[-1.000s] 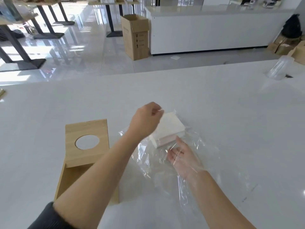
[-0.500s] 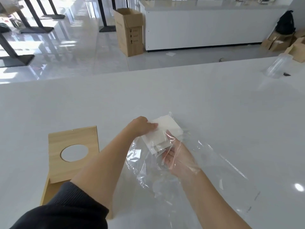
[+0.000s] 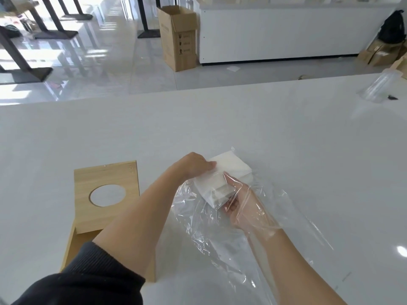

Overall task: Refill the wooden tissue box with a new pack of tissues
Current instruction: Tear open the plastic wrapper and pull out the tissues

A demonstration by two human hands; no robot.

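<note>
A white stack of tissues [image 3: 229,170] lies on the white table, partly inside a clear plastic wrapper [image 3: 211,234]. My left hand [image 3: 193,165] grips the stack's near left edge from above. My right hand [image 3: 244,202] is inside the wrapper, its fingers closed on the stack's near end. The wooden tissue box [image 3: 72,249] lies open at the lower left, partly hidden by my left arm. Its sliding lid [image 3: 105,177] with a round hole is pulled back toward the far end.
A clear plastic cup [image 3: 378,88] lies on its side at the table's far right. Beyond the table's far edge [image 3: 198,90] are a cardboard carton [image 3: 178,38], a white counter [image 3: 286,31] and dark table legs on a shiny floor.
My right hand has pushed deeper into the wrapper and closed on the stack's near end. My left hand keeps its hold on the stack. The head camera has dropped closer.
</note>
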